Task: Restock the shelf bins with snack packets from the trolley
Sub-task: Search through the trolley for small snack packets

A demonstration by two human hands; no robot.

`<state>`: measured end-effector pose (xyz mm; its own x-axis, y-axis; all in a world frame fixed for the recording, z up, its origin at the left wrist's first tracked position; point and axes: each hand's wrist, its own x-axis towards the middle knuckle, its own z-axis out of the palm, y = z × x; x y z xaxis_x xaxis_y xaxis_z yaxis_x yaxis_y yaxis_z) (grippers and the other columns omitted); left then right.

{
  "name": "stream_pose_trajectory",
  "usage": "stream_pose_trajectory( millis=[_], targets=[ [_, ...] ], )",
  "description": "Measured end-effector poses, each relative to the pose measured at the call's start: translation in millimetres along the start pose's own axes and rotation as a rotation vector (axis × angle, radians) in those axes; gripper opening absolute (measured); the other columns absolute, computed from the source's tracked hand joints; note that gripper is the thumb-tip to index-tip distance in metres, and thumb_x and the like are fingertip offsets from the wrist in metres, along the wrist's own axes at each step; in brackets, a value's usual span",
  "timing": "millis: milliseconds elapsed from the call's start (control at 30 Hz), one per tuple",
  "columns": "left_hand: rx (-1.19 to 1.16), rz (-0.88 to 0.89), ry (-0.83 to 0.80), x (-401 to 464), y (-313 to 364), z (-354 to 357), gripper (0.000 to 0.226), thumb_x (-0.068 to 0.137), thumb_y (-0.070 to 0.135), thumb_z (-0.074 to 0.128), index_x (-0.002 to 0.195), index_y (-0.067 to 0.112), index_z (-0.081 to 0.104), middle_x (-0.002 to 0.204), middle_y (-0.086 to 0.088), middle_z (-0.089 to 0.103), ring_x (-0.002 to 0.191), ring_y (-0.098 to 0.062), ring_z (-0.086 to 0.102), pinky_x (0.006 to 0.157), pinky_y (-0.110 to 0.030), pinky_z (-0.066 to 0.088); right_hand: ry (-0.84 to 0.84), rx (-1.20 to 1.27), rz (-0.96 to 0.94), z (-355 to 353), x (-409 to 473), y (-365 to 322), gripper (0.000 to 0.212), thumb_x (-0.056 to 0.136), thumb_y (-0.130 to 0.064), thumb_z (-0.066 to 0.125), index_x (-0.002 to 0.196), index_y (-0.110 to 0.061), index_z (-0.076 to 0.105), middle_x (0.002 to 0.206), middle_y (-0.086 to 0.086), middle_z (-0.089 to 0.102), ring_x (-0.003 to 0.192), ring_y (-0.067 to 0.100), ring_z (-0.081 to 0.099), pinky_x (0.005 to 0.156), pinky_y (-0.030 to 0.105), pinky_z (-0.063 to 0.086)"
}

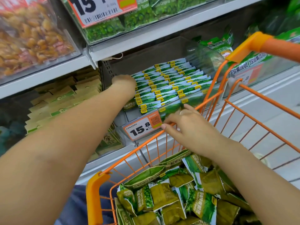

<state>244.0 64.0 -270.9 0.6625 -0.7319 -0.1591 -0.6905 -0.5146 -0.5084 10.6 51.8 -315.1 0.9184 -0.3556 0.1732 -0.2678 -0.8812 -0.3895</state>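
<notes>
A clear shelf bin (pixel 120 117) with a "15.8" price label (pixel 140 129) holds neat rows of green-and-white snack packets (pixel 172 82). My left hand (pixel 124 82) reaches into the bin and touches the left end of those rows; its fingers are hidden. My right hand (pixel 186 125) rests with relaxed fingers against the bin's clear front wall, thumb beside the label, just above the trolley's rim. The orange wire trolley (pixel 95 189) stands below, with several loose green snack packets (pixel 178 195) in it.
Above is a bin of green pea packets (pixel 129 20) with a large price tag (pixel 95 8). Yellow snacks (pixel 27 36) fill a bin at upper left, beige packets (pixel 65 96) one at lower left. Another green-packet bin (pixel 243 64) sits right, behind the trolley handle (pixel 279 47).
</notes>
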Motion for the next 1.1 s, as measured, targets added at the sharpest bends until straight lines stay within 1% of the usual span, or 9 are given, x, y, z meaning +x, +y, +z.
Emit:
stream_pose_trajectory(
  millis=[67,167,300,467,600,767,933,1033,1100],
  targets=[
    [0.046,0.04,0.18,-26.1,-1.3,-15.1,0.014,0.091,0.002,0.052,0.1,0.006,0.061,0.107,-0.012,0.063,0.096,-0.03,0.062,0.067,-0.032,0.038,0.01,0.232,0.068,-12.1,-3.1,2.1,0.026,0.096,-0.039,0.051,0.11,-0.023,0.065,0.102,-0.006,0.068,0.099,0.01,0.06,0.111,0.025,0.025],
    [-0.138,0.047,0.536,-76.8,-9.1,-28.3,0.018,0.093,0.022,0.052,0.103,0.009,0.061,0.099,-0.017,0.066,0.093,-0.038,0.064,0.064,-0.034,0.034,0.093,0.405,0.175,-35.8,-12.7,9.0,0.011,0.091,-0.031,0.062,0.096,-0.023,0.069,0.09,-0.01,0.068,0.084,0.002,0.061,0.076,0.016,0.045],
    [-0.574,0.258,0.849,-157.0,-1.6,-7.3,0.022,0.093,0.037,0.049,0.095,0.024,0.066,0.074,-0.001,0.069,0.072,-0.032,0.066,0.055,-0.03,0.036,-0.02,0.094,0.296,-54.0,-31.7,24.3,0.02,0.092,-0.034,0.06,0.081,-0.02,0.067,0.077,-0.004,0.066,0.075,0.011,0.061,0.063,0.026,0.045],
    [-0.72,0.509,0.676,-204.8,44.4,59.5,0.026,0.087,0.039,0.046,0.077,0.03,0.068,0.051,0.011,0.06,0.044,-0.013,0.059,0.037,-0.017,0.029,-0.405,-0.423,0.367,-35.5,-64.5,22.2,0.022,0.093,-0.034,0.054,0.091,-0.013,0.063,0.087,0.005,0.063,0.095,0.027,0.061,0.066,0.029,0.042],
    [-0.705,0.542,0.42,-195.8,54.9,86.6,0.031,0.098,0.04,0.039,0.093,0.029,0.067,0.072,0.007,0.068,0.066,-0.014,0.064,0.047,-0.022,0.032,-0.451,-0.522,0.413,-19.8,-81.7,20.0,0.021,0.095,-0.037,0.048,0.091,-0.016,0.045,0.073,-0.002,0.043,0.083,0.025,0.058,0.058,0.029,0.036],
    [-0.762,0.56,0.391,-195.6,48.7,81.6,0.029,0.1,0.038,0.039,0.102,0.028,0.065,0.084,0.008,0.07,0.075,-0.014,0.064,0.057,-0.024,0.045,-0.497,-0.633,0.387,-19.7,-82.0,12.7,0.028,0.094,-0.036,0.053,0.077,-0.014,0.049,0.075,-0.002,0.05,0.073,0.02,0.05,0.054,0.027,0.039],
    [-1.23,0.531,0.236,-198.0,38.1,76.4,0.013,0.097,0.04,0.048,0.097,0.038,0.061,0.082,0.021,0.062,0.07,0.001,0.059,0.066,-0.027,0.047,-0.287,-0.263,0.31,-65.4,-69.9,-5.7,0.024,0.089,-0.038,0.064,0.074,-0.023,0.051,0.083,-0.007,0.061,0.088,0.017,0.061,0.068,0.028,0.042],
    [-1.574,0.421,0.271,-206.5,22.2,65.0,0.022,0.089,0.058,0.052,0.11,0.048,0.05,0.109,0.023,0.062,0.077,-0.001,0.065,0.074,-0.028,0.054,-0.065,0.269,0.257,-85.9,-57.3,-32.3,0.023,0.086,-0.023,0.069,0.073,-0.011,0.054,0.075,0.008,0.063,0.077,0.022,0.065,0.067,0.033,0.047],
    [-1.723,0.342,0.274,-218.8,4.0,57.9,0.037,0.076,0.066,0.056,0.109,0.048,0.052,0.106,0.025,0.064,0.083,0.0,0.065,0.075,-0.024,0.053,0.001,0.656,0.22,-84.5,-45.4,-54.9,0.018,0.083,-0.016,0.067,0.074,-0.005,0.056,0.078,0.019,0.068,0.07,0.022,0.066,0.064,0.032,0.054]
  ],
)
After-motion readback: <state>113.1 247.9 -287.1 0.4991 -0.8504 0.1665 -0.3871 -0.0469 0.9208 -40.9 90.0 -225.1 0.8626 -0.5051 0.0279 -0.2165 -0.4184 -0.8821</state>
